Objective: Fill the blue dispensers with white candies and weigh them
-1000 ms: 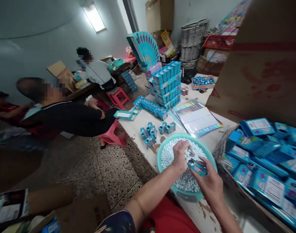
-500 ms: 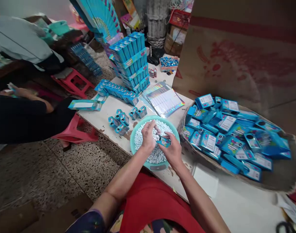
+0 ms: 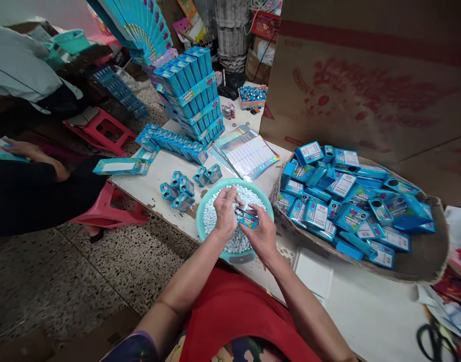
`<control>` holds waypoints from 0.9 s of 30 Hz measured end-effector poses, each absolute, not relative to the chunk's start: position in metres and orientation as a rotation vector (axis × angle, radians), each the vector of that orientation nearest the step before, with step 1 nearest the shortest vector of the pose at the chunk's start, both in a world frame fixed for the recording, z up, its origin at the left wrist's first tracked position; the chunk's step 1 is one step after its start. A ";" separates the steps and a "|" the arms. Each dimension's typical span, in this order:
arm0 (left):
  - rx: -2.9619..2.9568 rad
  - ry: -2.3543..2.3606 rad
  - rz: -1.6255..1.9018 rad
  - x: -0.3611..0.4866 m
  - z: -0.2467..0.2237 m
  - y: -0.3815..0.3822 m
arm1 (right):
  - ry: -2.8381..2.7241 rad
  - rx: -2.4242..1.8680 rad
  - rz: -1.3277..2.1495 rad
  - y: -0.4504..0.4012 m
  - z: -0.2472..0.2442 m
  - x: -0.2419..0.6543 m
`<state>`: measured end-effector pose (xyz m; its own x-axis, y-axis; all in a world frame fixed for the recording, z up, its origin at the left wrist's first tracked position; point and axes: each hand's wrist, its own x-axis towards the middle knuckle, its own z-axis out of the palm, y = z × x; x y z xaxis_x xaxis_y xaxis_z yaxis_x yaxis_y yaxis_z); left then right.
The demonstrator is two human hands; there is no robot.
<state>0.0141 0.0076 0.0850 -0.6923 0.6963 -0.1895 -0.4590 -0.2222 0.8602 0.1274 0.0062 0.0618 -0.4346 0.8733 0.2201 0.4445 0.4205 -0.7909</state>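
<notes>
"So, where was the small blue box (image 3: 248,219) held?"

"It was pinched between the thumb and fingers of the right hand (image 3: 263,234), above white pieces (image 3: 236,245) heaped in a turquoise basin (image 3: 200,223) on a worn white table (image 3: 147,187)."

"And how was the left hand (image 3: 226,210) placed?"

"It was held just beside the box's end, fingers bent inward; whether anything was pinched there could not be told."
</notes>
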 end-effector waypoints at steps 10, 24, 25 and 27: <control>0.301 1.307 1.961 0.015 0.082 0.007 | -2.002 -1.097 0.874 0.002 0.062 0.127; 0.429 1.327 1.977 0.015 0.092 -0.003 | -2.035 -0.972 0.740 -0.004 0.068 0.126; 0.435 1.332 1.991 0.014 0.091 -0.002 | -2.033 -0.970 0.737 -0.004 0.067 0.125; 0.412 1.349 1.981 0.012 0.087 0.002 | -2.032 -0.975 0.739 -0.003 0.064 0.124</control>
<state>0.0123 0.0017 0.0873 -0.7081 0.6961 -0.1184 -0.3653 -0.2177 0.9051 0.1236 -0.0027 0.0644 -0.4275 0.8222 0.3759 0.3883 0.5425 -0.7449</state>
